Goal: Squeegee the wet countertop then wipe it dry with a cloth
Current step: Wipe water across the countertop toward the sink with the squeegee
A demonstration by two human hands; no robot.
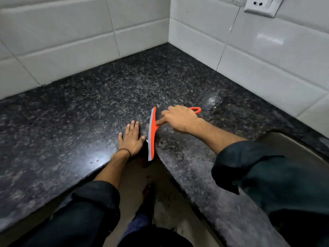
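An orange squeegee (152,132) with a grey rubber blade lies on the dark speckled granite countertop (89,107), its blade reaching to the inner corner of the counter's front edge. My right hand (179,119) grips its orange handle, index finger stretched along it toward the blade; the handle's loop (195,110) sticks out behind my hand. My left hand (131,138) rests flat on the counter just left of the blade, fingers straight. A patch of water (212,103) shines behind the handle. Small wet spots (162,144) sit right of the blade. No cloth is in view.
White tiled walls (71,41) meet in the corner behind the L-shaped counter. A wall socket (258,6) is at the top right. A steel sink's rim (288,145) shows at the right. The floor and my foot (147,193) lie below the counter edge.
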